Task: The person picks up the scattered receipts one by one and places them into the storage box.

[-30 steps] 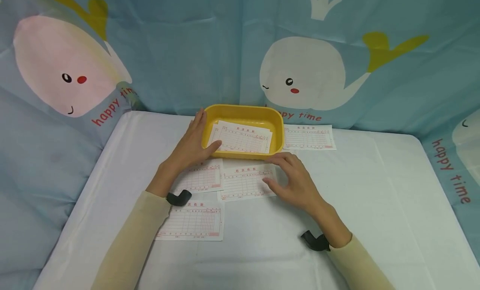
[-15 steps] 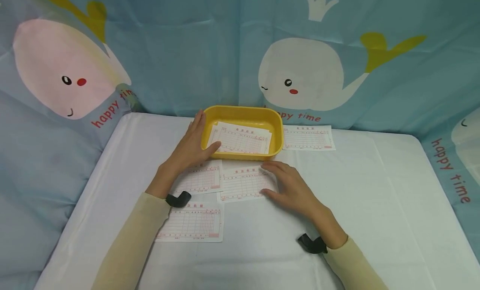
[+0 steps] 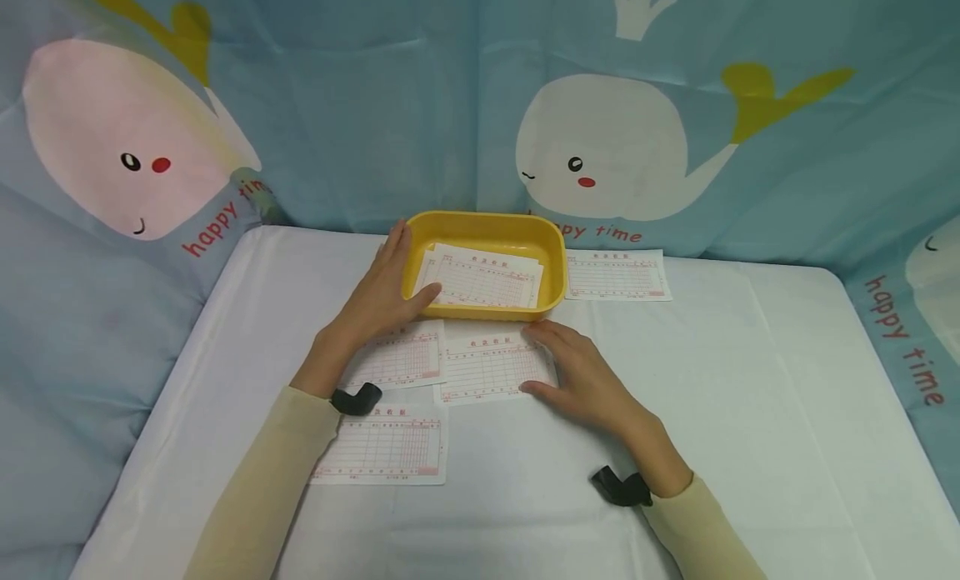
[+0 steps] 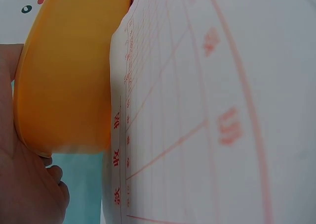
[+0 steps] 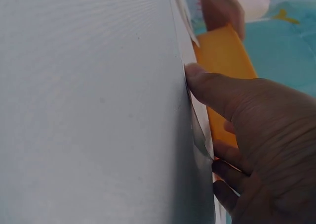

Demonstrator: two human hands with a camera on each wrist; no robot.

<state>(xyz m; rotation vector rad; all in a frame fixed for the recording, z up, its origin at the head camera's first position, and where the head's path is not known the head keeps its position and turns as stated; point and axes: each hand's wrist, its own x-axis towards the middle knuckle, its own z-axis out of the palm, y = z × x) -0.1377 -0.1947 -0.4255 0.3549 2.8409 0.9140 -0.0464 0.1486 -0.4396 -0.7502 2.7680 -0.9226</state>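
Note:
A yellow plastic basket (image 3: 489, 312) stands at the table's far side with printed receipt slips (image 3: 487, 277) inside. My left hand (image 3: 378, 292) holds its left end, thumb over the near rim and fingers along the outside. In front of the basket lies a loose receipt (image 3: 487, 367). The thumb and fingertips of my right hand (image 3: 585, 376) touch this receipt's right edge, spread apart from each other. That edge is slightly lifted in the right wrist view. Another receipt (image 3: 405, 355) overlaps its left side, partly hidden under my left wrist.
One receipt (image 3: 397, 447) lies nearer the front, partly behind the left forearm. Another receipt (image 3: 618, 275) lies right of the basket. The white-covered table (image 3: 750, 413) meets a blue whale-print curtain (image 3: 375, 105) at the back.
My right hand has moved from the basket's near right corner down and slightly left to the loose receipt's edge. The left hand and basket have stayed in place.

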